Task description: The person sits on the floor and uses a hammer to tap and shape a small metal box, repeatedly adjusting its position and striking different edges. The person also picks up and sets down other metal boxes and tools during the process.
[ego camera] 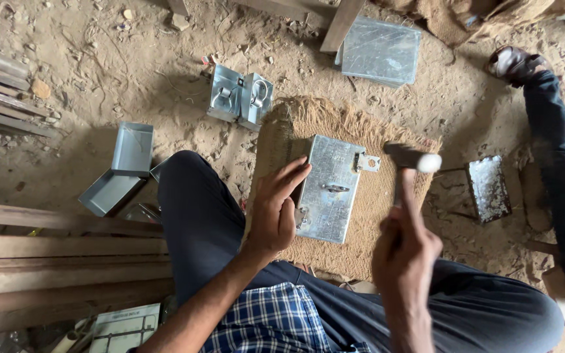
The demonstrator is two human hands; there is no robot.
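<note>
A single head-worn camera looks almost straight down from above the seated person's lap onto a dirt floor (132, 65), close enough that the forearms and knees fill the lower half. The left hand (274, 212) and right hand (405, 252) sit near the centre. With only this one view, no overlap with another exists
</note>
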